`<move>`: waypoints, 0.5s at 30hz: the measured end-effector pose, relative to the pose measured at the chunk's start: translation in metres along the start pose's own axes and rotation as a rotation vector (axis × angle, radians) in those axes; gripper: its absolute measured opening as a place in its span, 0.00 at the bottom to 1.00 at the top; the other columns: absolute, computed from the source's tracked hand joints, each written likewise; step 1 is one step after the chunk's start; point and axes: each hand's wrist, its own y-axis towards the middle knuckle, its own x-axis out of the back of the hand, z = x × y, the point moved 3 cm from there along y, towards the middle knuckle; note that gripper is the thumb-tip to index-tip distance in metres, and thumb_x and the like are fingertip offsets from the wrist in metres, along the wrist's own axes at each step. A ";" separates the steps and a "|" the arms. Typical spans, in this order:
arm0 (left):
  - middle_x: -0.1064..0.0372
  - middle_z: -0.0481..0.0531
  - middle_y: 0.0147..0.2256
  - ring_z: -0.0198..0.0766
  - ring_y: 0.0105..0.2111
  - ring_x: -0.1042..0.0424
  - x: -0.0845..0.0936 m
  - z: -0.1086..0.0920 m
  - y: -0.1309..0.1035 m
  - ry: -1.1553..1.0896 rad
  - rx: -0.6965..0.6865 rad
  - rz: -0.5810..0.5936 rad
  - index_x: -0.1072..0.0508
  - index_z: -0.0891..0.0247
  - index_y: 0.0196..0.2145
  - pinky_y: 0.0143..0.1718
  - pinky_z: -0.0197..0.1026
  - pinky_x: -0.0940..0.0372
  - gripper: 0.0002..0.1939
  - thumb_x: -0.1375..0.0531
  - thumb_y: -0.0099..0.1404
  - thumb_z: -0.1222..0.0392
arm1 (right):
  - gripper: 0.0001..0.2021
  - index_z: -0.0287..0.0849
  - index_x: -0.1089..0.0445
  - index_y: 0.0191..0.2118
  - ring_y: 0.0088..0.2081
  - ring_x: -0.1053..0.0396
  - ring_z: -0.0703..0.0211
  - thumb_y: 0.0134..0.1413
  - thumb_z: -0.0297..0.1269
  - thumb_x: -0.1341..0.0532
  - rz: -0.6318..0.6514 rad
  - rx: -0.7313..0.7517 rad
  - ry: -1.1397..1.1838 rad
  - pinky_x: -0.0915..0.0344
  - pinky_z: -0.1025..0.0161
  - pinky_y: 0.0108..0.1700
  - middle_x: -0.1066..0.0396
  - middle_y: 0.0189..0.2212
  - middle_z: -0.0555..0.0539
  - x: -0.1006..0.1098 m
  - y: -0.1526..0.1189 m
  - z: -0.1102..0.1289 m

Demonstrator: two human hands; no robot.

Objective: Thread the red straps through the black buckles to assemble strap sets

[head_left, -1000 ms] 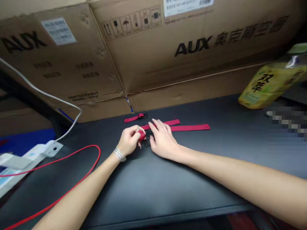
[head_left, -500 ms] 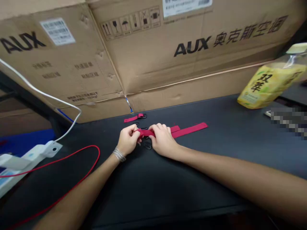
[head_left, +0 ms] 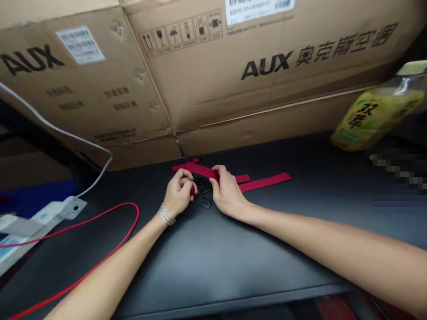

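My right hand (head_left: 227, 191) pinches a red webbing strap (head_left: 201, 169), whose loose end stretches up and left over the table. My left hand (head_left: 180, 192) is closed, fingers curled around a small red object (head_left: 192, 190) that is mostly hidden. Between the hands lie several black slide buckles (head_left: 205, 203). A short red strap piece (head_left: 196, 160) lies partly hidden behind the held strap. To the right of my right hand, another red strap (head_left: 267, 181) rests flat on the table.
Large cardboard boxes (head_left: 207, 98) stand along the back of the black table (head_left: 213, 262). A yellow-labelled bottle (head_left: 370, 115) is at the right. On the left are a white power strip (head_left: 43, 218), a white cable and a red cable (head_left: 133, 213).
The strap's left end has come out of my left hand and now points up and left. My left hand now holds a small red object. The right hand has barely moved.
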 end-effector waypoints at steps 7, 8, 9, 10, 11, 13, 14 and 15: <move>0.39 0.44 0.14 0.30 0.14 0.42 0.007 0.003 0.004 0.165 -0.024 -0.085 0.36 0.63 0.21 0.17 0.31 0.47 0.10 0.51 0.58 0.61 | 0.13 0.36 0.40 0.49 0.47 0.37 0.52 0.59 0.30 0.51 -0.034 0.135 0.046 0.41 0.55 0.51 0.34 0.46 0.38 0.002 -0.003 0.008; 0.39 0.44 0.13 0.30 0.14 0.43 0.007 0.003 0.005 0.170 -0.009 -0.102 0.36 0.63 0.22 0.17 0.32 0.47 0.10 0.50 0.58 0.61 | 0.13 0.36 0.40 0.49 0.47 0.37 0.52 0.60 0.30 0.52 -0.036 0.132 0.052 0.40 0.55 0.51 0.34 0.46 0.38 0.003 -0.003 0.008; 0.39 0.44 0.13 0.30 0.13 0.43 0.007 0.004 0.005 0.165 0.008 -0.120 0.35 0.63 0.22 0.17 0.32 0.47 0.10 0.49 0.59 0.59 | 0.13 0.36 0.41 0.49 0.47 0.36 0.52 0.60 0.30 0.52 -0.037 0.125 0.055 0.40 0.56 0.51 0.34 0.46 0.38 0.003 -0.003 0.007; 0.39 0.43 0.12 0.30 0.13 0.43 0.008 0.004 0.005 0.151 0.023 -0.139 0.35 0.63 0.23 0.17 0.32 0.48 0.10 0.49 0.59 0.58 | 0.13 0.36 0.41 0.50 0.48 0.36 0.52 0.60 0.30 0.52 -0.038 0.115 0.056 0.40 0.56 0.51 0.35 0.46 0.38 0.003 -0.003 0.007; 0.39 0.43 0.12 0.30 0.13 0.44 0.008 0.004 0.005 0.133 0.034 -0.156 0.34 0.63 0.25 0.17 0.32 0.48 0.11 0.49 0.61 0.56 | 0.14 0.36 0.41 0.50 0.48 0.36 0.52 0.60 0.30 0.52 -0.041 0.102 0.054 0.40 0.55 0.51 0.35 0.47 0.38 0.003 -0.003 0.006; 0.40 0.42 0.12 0.29 0.12 0.44 0.007 0.004 0.006 0.096 0.045 -0.182 0.32 0.63 0.29 0.16 0.32 0.48 0.14 0.49 0.63 0.51 | 0.14 0.36 0.42 0.51 0.47 0.36 0.52 0.60 0.30 0.52 -0.051 0.073 0.054 0.40 0.55 0.50 0.34 0.47 0.38 0.002 -0.003 0.003; 0.41 0.41 0.12 0.29 0.11 0.45 0.007 0.004 0.006 0.088 0.048 -0.191 0.32 0.63 0.31 0.16 0.32 0.48 0.16 0.49 0.63 0.49 | 0.14 0.36 0.42 0.51 0.47 0.35 0.51 0.60 0.30 0.52 -0.056 0.062 0.054 0.39 0.55 0.50 0.34 0.46 0.38 0.002 -0.003 0.002; 0.42 0.41 0.11 0.29 0.11 0.45 0.007 0.004 0.007 0.088 0.053 -0.199 0.31 0.63 0.32 0.15 0.32 0.48 0.17 0.49 0.63 0.47 | 0.14 0.36 0.42 0.51 0.46 0.35 0.51 0.60 0.30 0.53 -0.060 0.054 0.053 0.39 0.55 0.49 0.34 0.46 0.38 0.002 -0.003 0.002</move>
